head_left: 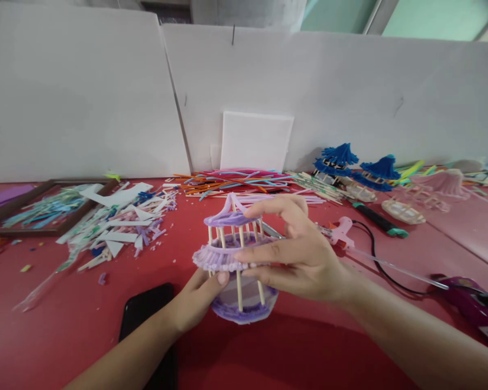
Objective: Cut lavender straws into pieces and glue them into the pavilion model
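Observation:
Between my two hands is a small purple pavilion model built from pipe cleaners and thin wooden sticks. Its middle tier is a pale lilac fringed roof, with a darker purple ring above and a purple-edged round base below. My left hand grips it from the lower left, the thumb against the sticks under the fringed roof and the other fingers hidden behind. From the right, my right hand closes on the model, fingertips touching the upper ring and the fringed roof.
A black phone lies left on the red table. Foam and pipe cleaner scraps spread beyond it. Pink and magenta glue guns, a black-green cutter and blue-roofed models are on the right. White boards stand behind.

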Motion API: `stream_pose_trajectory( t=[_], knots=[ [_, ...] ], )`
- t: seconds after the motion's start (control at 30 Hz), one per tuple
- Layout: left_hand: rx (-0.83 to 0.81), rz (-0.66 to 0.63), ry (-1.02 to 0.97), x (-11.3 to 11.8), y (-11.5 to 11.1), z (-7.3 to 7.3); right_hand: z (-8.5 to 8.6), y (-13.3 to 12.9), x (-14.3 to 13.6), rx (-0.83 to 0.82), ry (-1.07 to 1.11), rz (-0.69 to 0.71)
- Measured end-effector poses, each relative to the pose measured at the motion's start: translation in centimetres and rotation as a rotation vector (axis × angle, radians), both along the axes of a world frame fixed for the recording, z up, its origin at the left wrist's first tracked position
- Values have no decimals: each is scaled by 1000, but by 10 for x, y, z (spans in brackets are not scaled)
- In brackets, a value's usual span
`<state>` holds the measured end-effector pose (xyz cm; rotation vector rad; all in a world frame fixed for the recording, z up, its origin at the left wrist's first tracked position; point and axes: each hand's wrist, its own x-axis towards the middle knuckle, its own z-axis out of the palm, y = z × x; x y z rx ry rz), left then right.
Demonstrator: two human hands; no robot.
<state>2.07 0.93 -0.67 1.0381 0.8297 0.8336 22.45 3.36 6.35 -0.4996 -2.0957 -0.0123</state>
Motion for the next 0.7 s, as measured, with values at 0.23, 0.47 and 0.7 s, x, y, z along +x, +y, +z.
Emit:
stream_pose_trajectory(
  t=[0.23,0.47,0.7],
  knots=[
    [97,-38,-11,6,3,9,-1,-3,-5,-4,-28,-61],
    [140,-72,11,8,3,14,-2,-3,-1,18,-56,-63],
    [111,-52,9,8,1,14,-6,-7,-4,110,-23,-82]
  ],
)
